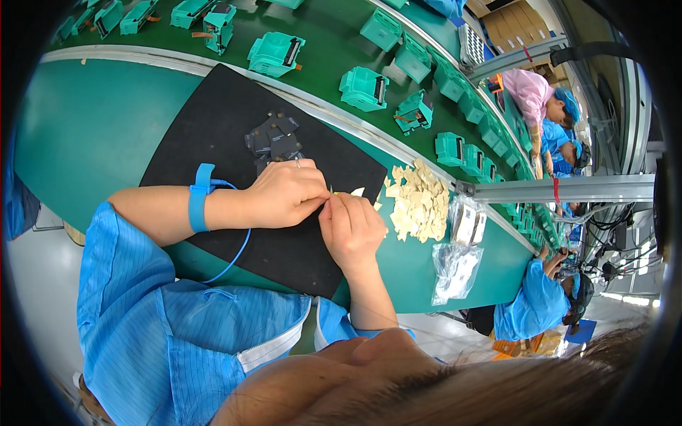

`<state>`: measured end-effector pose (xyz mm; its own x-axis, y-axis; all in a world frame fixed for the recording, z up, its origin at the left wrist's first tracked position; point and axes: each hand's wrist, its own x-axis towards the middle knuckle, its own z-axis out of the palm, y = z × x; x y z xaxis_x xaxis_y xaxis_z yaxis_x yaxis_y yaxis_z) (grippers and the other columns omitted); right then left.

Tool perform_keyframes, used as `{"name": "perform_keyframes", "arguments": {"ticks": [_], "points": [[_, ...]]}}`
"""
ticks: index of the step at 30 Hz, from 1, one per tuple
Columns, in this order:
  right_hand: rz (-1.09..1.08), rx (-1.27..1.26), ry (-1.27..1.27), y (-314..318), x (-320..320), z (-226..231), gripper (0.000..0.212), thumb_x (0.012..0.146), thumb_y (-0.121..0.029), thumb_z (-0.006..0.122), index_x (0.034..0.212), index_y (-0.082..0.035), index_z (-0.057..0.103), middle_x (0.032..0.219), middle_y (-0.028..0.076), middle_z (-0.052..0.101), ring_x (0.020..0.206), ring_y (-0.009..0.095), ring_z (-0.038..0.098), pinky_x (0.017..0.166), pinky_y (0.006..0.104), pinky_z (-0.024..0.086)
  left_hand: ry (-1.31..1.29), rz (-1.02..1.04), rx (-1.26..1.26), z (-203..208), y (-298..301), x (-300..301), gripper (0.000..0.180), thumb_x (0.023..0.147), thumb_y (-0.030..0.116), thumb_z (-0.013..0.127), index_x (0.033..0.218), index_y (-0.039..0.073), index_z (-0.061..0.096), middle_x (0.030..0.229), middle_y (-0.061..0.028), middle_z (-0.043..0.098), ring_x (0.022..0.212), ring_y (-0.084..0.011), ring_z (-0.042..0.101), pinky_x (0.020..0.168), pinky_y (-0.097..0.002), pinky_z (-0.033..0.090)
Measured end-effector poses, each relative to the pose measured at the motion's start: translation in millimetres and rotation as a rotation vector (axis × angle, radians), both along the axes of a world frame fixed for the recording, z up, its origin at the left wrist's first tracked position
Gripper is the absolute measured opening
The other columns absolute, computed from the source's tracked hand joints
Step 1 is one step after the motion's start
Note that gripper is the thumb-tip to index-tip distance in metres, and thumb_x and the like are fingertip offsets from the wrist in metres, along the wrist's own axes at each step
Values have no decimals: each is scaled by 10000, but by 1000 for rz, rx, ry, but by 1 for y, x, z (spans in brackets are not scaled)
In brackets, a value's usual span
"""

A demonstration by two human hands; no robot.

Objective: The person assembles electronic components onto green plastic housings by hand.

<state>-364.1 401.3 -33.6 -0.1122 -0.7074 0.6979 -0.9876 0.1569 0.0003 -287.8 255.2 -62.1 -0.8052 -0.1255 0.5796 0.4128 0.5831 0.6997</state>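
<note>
My left hand (288, 195), with a blue wrist strap (199, 199) and its cord on the forearm, has its fingertips pinched together. Against them press the closed fingertips of my right hand (353, 226). Whatever small thing lies between the fingertips is mostly hidden; only a thin sliver shows. Both hands are over a black mat (206, 138). Just beyond the left hand lies a cluster of flat black pieces (273, 136). A pale yellow scrap (357, 192) shows behind the right fingers. To the right is a heap of cream-coloured scraps (419, 202).
Clear plastic bags (455, 272) lie on the green table (398, 284), right of the heap. Beyond a metal rail, a green conveyor (323, 92) carries several teal plastic housings (275, 54). A metal post (561, 189) crosses at right. Other people in blue (529, 305) and pink work there.
</note>
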Motion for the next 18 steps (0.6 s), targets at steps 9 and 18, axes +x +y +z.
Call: {"name": "perform_keyframes", "arguments": {"ticks": [9,18], "points": [[-53,-336,-1259,29,-26,0,82,785,45,517,767,-29,548,695,6,574,599,50,490,536,188,382,-222,-184,460,5,4,1,71,762,0,664,833,2,671,786,-51,608,686,-118,562,563,-258,440],[-530,16,12,98,-102,-12,84,813,-39,528,823,7,597,599,-9,526,538,70,458,474,233,328,-399,-330,968,1,15,-1,85,843,21,614,921,-15,611,812,-74,621,655,-105,587,591,-209,474]]}}
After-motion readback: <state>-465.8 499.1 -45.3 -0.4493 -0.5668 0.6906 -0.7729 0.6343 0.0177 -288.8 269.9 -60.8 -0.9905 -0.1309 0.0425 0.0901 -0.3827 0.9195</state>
